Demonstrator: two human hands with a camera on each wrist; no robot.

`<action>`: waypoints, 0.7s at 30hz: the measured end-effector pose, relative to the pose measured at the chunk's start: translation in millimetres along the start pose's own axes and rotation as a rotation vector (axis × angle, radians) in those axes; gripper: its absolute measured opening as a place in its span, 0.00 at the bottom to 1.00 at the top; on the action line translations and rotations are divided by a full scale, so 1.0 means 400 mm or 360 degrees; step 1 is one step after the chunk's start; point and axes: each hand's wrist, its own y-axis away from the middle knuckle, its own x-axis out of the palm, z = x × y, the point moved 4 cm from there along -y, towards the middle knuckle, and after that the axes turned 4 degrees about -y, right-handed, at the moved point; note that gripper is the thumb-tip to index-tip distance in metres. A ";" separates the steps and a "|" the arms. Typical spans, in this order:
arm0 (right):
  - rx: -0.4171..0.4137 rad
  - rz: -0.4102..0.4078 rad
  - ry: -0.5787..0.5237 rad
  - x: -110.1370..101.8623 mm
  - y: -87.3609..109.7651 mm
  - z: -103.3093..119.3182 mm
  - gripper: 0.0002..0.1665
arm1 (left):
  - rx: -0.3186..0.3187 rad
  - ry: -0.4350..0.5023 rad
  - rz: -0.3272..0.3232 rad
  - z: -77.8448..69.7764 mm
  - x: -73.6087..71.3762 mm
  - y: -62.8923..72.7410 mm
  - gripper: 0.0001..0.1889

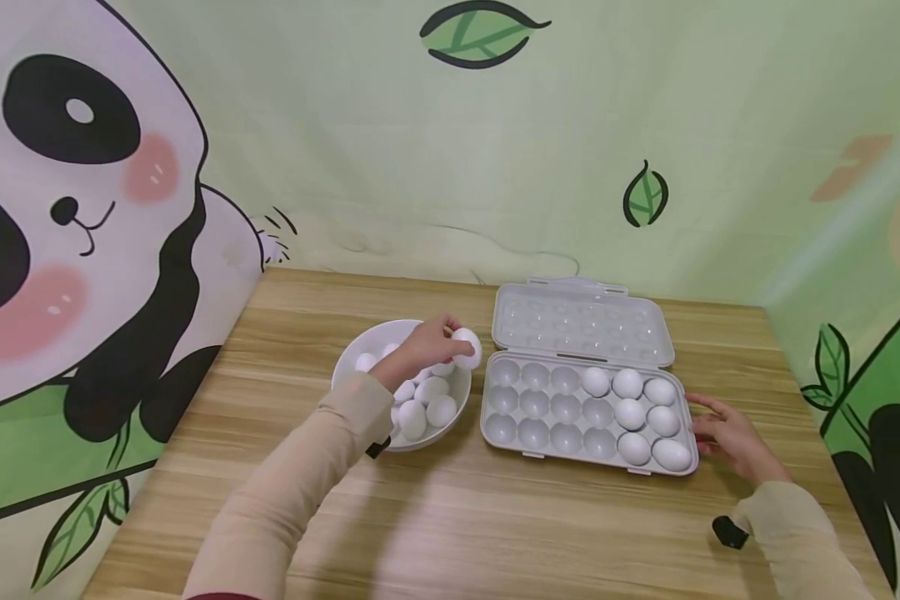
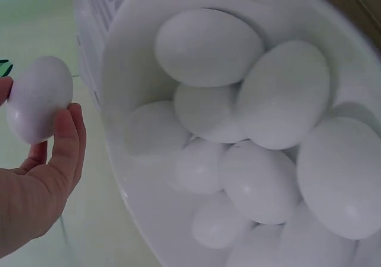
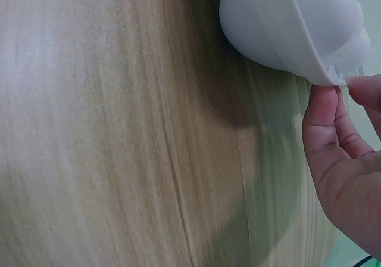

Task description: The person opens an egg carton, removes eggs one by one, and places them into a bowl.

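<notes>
As our left hand pinches an egg just left of the carton, we do best with a light grip (the egg could crack) and a steady right hand, which pinches the carton's right rim.

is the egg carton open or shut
Open: the lid of the egg carton lies folded back, leaving the eggs in it uncovered.
</notes>
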 end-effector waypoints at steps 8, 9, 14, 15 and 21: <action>0.0015 -0.0005 0.0003 0.000 -0.002 0.000 0.28 | -0.0080 -0.0136 -0.0075 0.061 -0.008 0.004 0.23; 0.0013 -0.0002 0.0000 0.000 -0.003 0.000 0.28 | -0.0089 -0.0156 -0.0086 0.066 -0.009 0.006 0.23; 0.0002 0.0015 -0.0004 -0.001 -0.002 0.000 0.27 | -0.0125 -0.0246 -0.0124 0.085 -0.004 0.010 0.23; -0.0001 0.0017 -0.0004 -0.001 -0.002 0.000 0.26 | -0.0128 -0.0265 -0.0134 0.088 -0.002 0.011 0.22; -0.0027 0.0028 -0.0022 -0.003 -0.002 -0.003 0.24 | -0.0124 -0.0297 -0.0191 0.102 0.013 0.018 0.21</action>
